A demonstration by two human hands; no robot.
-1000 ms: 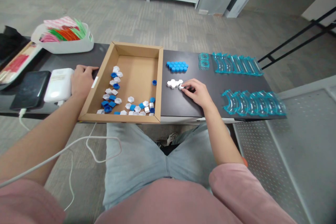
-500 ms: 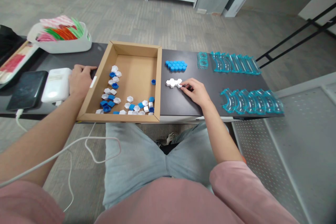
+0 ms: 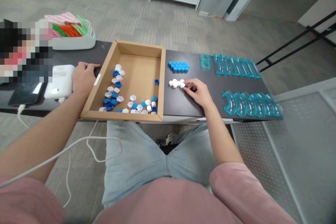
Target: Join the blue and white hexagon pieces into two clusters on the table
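My right hand (image 3: 198, 92) rests on the black table (image 3: 210, 84), its fingertips pinched on a white hexagon piece at the right end of a small white hexagon cluster (image 3: 175, 83). Behind that lies a neat blue hexagon cluster (image 3: 179, 66). My left hand (image 3: 83, 76) lies flat on the table against the left wall of a cardboard box (image 3: 123, 115) and holds nothing. Inside the box are several loose blue and white hexagon pieces (image 3: 115, 94), mostly along its left and near sides.
Two rows of clear teal curved pieces lie at the right, one at the back (image 3: 237, 65) and one in front (image 3: 252, 103). A white power bank (image 3: 61, 80), a phone (image 3: 23, 93) and a white bin of coloured pieces (image 3: 76, 38) sit at the left. A white cable (image 3: 78, 143) hangs over my lap.
My right fingertips have stayed at the right end of the white cluster, nudging a piece against it. My left hand has not moved. The view has shifted slightly.
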